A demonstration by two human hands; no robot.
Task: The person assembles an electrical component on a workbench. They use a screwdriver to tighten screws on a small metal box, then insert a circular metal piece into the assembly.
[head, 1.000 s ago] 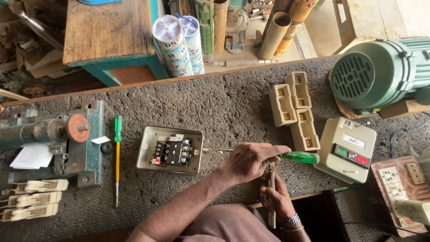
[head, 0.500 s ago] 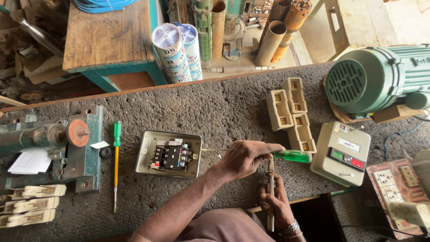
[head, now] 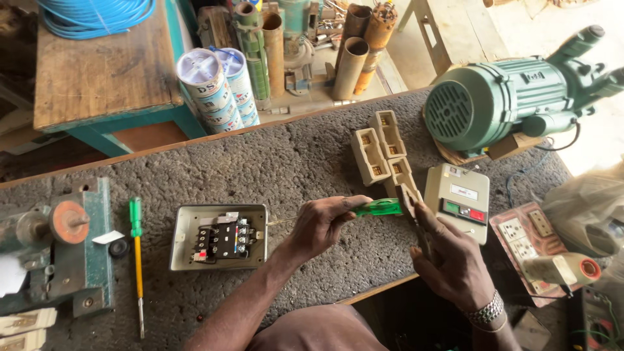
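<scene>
A person's right hand (head: 448, 260), a metal bracelet (head: 486, 311) at the wrist, is closed around a slim dark tool (head: 421, 229) near the front edge of a rough grey worktop (head: 292, 162). Just beyond it, the left hand (head: 322, 224) grips a green-handled screwdriver (head: 377, 208), its shaft pointing left toward an open switch box (head: 220, 236) with black terminals inside. The two hands are apart, each clamped on its own tool. Left of the box lies a second screwdriver (head: 136, 260) with a green and yellow handle, and beside that stands a green bench vise (head: 62, 250). Right of the hands sit a beige starter cover (head: 457, 201) with green and red buttons, and a red board of sockets (head: 526, 240). Farther back, three cream fuse carriers (head: 383, 153) lie together on the worktop, with a green electric motor (head: 500, 97) at the far right. Behind the worktop are rolls of tape (head: 218, 88), rusty pipes (head: 354, 55) and a wooden table (head: 97, 65) bearing a coil of blue hose (head: 94, 14).
</scene>
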